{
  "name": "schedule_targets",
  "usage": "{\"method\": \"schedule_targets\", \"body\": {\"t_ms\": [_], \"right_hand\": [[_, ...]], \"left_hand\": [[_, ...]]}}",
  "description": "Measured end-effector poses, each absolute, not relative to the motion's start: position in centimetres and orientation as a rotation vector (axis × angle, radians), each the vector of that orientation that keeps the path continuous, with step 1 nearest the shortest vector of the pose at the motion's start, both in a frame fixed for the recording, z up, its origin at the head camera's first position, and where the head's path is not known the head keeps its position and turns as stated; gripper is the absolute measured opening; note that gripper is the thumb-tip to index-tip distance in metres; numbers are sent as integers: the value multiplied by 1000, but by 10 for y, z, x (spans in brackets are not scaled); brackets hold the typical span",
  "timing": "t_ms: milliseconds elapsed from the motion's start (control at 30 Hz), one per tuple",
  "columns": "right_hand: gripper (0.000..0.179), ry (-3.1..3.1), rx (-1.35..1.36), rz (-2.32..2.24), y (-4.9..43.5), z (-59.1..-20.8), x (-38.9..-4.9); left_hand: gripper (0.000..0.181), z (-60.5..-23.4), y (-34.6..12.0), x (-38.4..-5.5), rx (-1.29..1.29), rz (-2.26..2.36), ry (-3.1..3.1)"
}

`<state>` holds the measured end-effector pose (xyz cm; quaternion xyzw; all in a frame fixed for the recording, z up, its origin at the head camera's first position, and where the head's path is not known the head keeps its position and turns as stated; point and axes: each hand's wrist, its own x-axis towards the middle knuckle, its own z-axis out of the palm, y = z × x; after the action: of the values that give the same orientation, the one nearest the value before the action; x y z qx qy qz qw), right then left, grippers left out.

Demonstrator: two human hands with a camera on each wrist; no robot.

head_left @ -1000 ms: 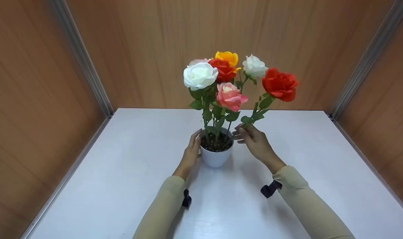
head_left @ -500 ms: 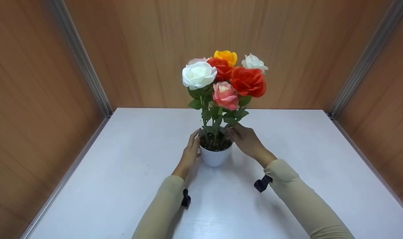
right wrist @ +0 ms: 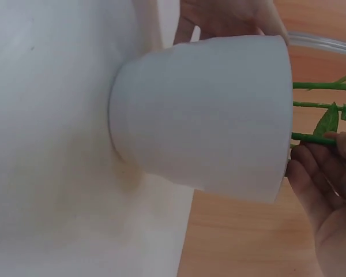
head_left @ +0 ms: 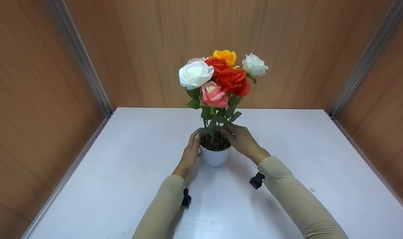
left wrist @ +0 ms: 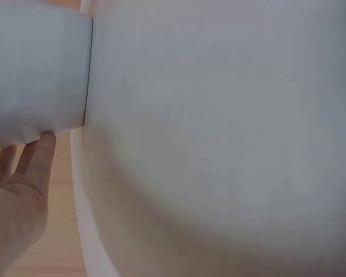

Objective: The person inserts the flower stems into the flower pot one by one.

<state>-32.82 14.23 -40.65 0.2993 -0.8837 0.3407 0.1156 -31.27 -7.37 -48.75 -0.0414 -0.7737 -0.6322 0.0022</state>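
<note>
A white flower pot (head_left: 215, 158) with dark soil (head_left: 214, 145) stands upright on the table. My left hand (head_left: 188, 154) rests against its left side; in the left wrist view the extended fingers (left wrist: 43, 158) touch the wall. At the pot's right rim, my right hand (head_left: 245, 142) pinches the lower stem (right wrist: 314, 139) of a red rose (head_left: 234, 82). That stem reaches into the pot, its end hidden by the rim. Around it in the pot are a white rose (head_left: 196, 74), a pink rose (head_left: 214, 95), another red rose (head_left: 215, 65) and a yellow rose (head_left: 225, 56).
A smaller white rose (head_left: 255, 65) leans out to the right of the bunch. The white table (head_left: 138, 149) is bounded by a wooden back panel (head_left: 138, 59) and wooden side panels with metal corner strips.
My right hand has brought the red rose leftward from beside the pot into the bunch, its stem now in the pot. The pink rose has shifted left. My left hand has stayed on the pot.
</note>
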Motion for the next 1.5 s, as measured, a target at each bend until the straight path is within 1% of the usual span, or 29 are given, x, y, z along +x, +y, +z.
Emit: {"method": "schedule_targets", "body": {"t_ms": [400,567,667,733,867,1100,1233,1333,1500], "right_hand": [[19,-2481,875,970,142,-418,-329],[17,-2501,844,997,142,-422,-331],[18,-2503,838,1021,141,-424,-332],[21,-2501,842,1022,140,-425,-332],[18,-2477,858,995,140,-425,-333],[23,-2478,919,970,140,-424,-333],[26,-2533,940,954,141,-423,-333],[25,-2537,939,937,142,-423,-333],[27,-2563,885,941,140,-426,-331]], "left_hand": [[55,-488,-74,-311,-121,-1996,-2425],[54,-489,-74,-311,-146,-1998,-2416],[54,-490,-75,-311,-144,-2007,-2412],[55,-489,-75,-311,-140,-2008,-2410],[56,-488,-74,-311,-138,-1990,-2430],[57,-489,-76,-313,-161,-1998,-2413],[60,-488,-76,-313,-163,-2005,-2412],[63,-488,-76,-312,-173,-2011,-2409],[58,-488,-75,-311,-182,-2007,-2406]]}}
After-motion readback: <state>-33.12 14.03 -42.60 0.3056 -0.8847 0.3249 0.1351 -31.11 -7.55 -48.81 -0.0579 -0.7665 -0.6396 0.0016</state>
